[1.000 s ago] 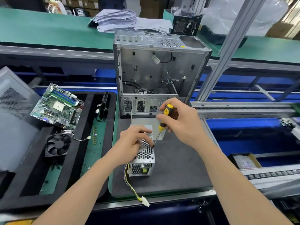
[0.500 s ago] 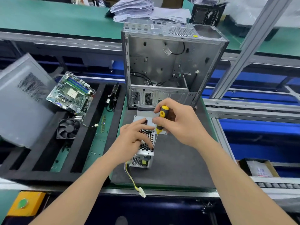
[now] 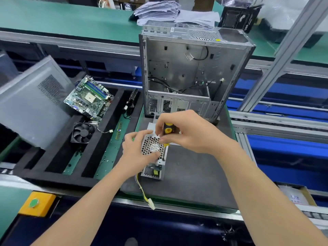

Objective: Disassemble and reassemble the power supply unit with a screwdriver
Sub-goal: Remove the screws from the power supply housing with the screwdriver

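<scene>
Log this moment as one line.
right hand grips screwdriver | left hand holds power supply unit | screwdriver tip at unit's near-right corner

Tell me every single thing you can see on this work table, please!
power supply unit: one, silver, middle of the dark mat
screwdriver: one, yellow and black, tip down at the unit's right edge
cable: one bundle, yellow and black, white plug, trailing off the unit's near end
mat: one, dark grey, under the unit
computer case: one, silver, open, standing behind the mat
motherboard: one, green, left of the mat
fan: one, black, beside the motherboard, nearer
side panel: one, grey, leaning far left
papers: one pile, white, far back
button box: one, yellow with green button, near left
left hand: one, grips the power supply unit
right hand: one, grips the screwdriver handle
</scene>
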Tool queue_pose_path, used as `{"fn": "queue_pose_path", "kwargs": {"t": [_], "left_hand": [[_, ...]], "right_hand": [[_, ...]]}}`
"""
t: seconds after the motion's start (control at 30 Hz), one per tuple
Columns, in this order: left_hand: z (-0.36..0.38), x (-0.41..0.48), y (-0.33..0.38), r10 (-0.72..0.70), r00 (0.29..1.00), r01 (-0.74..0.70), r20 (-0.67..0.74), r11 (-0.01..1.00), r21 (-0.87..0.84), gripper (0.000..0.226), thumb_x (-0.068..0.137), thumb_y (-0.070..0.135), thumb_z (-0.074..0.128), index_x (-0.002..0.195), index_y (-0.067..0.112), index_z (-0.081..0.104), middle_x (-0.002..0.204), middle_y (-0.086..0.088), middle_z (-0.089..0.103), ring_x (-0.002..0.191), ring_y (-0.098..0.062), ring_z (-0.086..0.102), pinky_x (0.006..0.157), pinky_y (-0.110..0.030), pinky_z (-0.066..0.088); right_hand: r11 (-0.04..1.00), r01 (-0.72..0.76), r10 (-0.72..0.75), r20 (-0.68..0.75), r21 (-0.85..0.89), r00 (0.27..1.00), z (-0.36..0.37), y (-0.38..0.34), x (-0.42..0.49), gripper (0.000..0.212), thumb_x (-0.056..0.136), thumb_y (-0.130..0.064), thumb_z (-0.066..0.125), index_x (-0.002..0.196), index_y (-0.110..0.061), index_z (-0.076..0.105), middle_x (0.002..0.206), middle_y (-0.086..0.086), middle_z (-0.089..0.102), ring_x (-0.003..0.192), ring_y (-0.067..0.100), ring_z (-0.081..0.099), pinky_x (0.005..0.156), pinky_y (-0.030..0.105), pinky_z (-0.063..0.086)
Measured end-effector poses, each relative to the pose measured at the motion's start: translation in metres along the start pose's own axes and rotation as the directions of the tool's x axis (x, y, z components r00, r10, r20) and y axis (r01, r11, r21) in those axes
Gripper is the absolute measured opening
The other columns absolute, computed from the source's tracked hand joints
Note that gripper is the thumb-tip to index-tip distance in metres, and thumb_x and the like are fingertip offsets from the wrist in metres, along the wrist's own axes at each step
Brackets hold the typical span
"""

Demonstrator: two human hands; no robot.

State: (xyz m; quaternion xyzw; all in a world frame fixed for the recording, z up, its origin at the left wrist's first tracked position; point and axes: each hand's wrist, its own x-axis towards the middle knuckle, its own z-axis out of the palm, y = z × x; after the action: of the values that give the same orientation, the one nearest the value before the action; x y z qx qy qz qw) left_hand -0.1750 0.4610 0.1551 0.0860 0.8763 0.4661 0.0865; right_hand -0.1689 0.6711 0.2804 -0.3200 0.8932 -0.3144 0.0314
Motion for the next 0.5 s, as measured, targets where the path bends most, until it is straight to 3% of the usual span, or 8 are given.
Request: {"fn": "queue_pose_path", "kwargs": {"t": [0.1,0.17,0.27,0.4,0.43,0.5], "left_hand": [[-0.001,0.002,0.0,-0.123,0.981,0.143,0.148,0.98,-0.136,0.097,0.076,0.045,0.085,0.149,0.049,0.021,0.156,0.006,0.028,0.121,-0.007,0.047,0.08,-0.017,0.048],[-0.001,0.007,-0.003,-0.145,0.965,0.192,0.22,0.957,-0.215,0.103,0.082,0.034,0.085,0.152,0.05,0.011,0.157,0.01,0.025,0.093,0.007,0.048,0.059,-0.015,0.047],[0.001,0.013,-0.001,-0.186,0.938,0.271,0.291,0.92,-0.284,0.112,0.081,0.024,0.088,0.15,0.055,0.004,0.14,0.009,0.025,0.091,0.003,0.046,0.064,-0.025,0.043],[-0.006,0.013,0.001,-0.208,0.914,0.329,0.35,0.883,-0.334,0.117,0.074,0.019,0.091,0.143,0.064,0.007,0.142,0.004,0.035,0.114,-0.027,0.061,0.086,-0.041,0.053],[-0.007,0.013,0.002,-0.205,0.913,0.331,0.354,0.879,-0.343,0.117,0.073,0.019,0.091,0.142,0.065,0.008,0.139,0.003,0.042,0.111,-0.028,0.064,0.088,-0.041,0.055],[-0.007,0.013,0.001,-0.197,0.915,0.328,0.352,0.872,-0.364,0.118,0.074,0.015,0.09,0.144,0.061,0.007,0.125,0.001,0.056,0.1,-0.022,0.068,0.077,-0.033,0.057]], "right_hand": [[0.983,-0.028,0.005,-0.122,-0.183,0.993,0.01,-0.01,0.002,0.028,0.088,-0.038,0.082,0.093,-0.016,0.066,0.073,-0.003,0.065,0.069,0.018,0.056,0.066,0.033,0.046],[0.959,-0.074,0.018,-0.198,-0.275,0.98,0.018,-0.019,0.004,0.038,0.088,-0.043,0.08,0.088,-0.01,0.062,0.069,0.0,0.062,0.064,0.023,0.054,0.062,0.035,0.044],[0.926,-0.185,0.109,-0.236,-0.33,0.966,0.025,-0.025,0.008,0.042,0.09,-0.049,0.076,0.086,-0.013,0.055,0.068,-0.004,0.058,0.065,0.024,0.056,0.061,0.036,0.045],[0.954,-0.228,0.194,-0.18,-0.196,0.964,0.023,-0.034,0.004,0.031,0.089,-0.039,0.081,0.091,-0.018,0.059,0.074,-0.008,0.062,0.069,0.011,0.057,0.063,0.03,0.047],[0.958,-0.237,0.216,-0.134,-0.16,0.967,0.02,-0.035,0.002,0.026,0.09,-0.033,0.081,0.093,-0.022,0.058,0.077,-0.007,0.065,0.071,0.009,0.059,0.066,0.03,0.05],[0.956,-0.272,0.269,-0.039,-0.113,0.962,0.015,-0.038,-0.003,0.025,0.092,-0.02,0.078,0.097,-0.03,0.055,0.086,-0.009,0.07,0.079,0.009,0.067,0.073,0.036,0.056]]}}
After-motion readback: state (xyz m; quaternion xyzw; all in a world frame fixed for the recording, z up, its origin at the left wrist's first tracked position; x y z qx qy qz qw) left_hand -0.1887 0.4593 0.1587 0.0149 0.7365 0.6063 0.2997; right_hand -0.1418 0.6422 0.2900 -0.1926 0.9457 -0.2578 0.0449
